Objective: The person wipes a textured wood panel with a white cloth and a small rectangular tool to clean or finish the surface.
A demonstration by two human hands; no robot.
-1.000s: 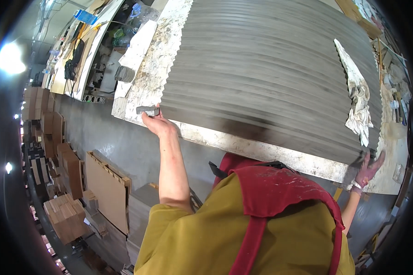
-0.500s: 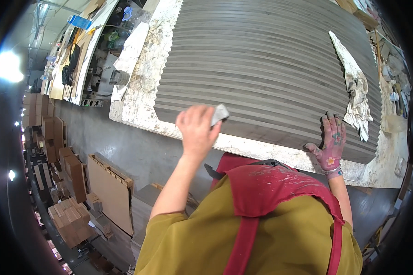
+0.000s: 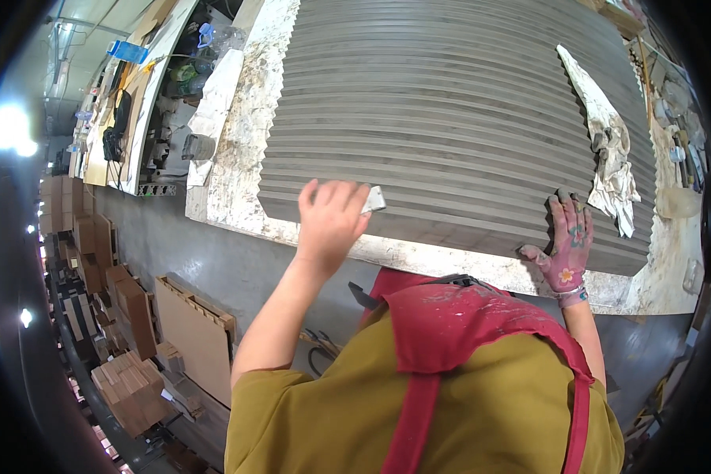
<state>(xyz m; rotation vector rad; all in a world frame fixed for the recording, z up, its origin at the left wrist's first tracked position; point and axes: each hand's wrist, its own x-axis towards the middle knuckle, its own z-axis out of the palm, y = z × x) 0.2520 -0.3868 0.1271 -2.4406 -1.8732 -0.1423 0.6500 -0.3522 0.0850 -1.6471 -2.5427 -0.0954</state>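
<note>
On the stained white worktop [image 3: 247, 110] lies the grey ribbed panel [image 3: 419, 118]; at its near left part the left hand [image 3: 328, 220] has its grip closed on a small pale block [image 3: 376, 199]; the gloved right hand [image 3: 567, 237] rests spread by the near right edge, holding nothing visible, near a crumpled white rag [image 3: 606, 144]. Work seems under way; dark streaks mark some ribs, and how much is finished cannot be told.

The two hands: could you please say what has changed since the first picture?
The left hand moved right from the near left corner of the ribbed panel; the gloved right hand moved left and lies on it. The small block stayed in the left hand, the crumpled cloth on the panel.
</note>
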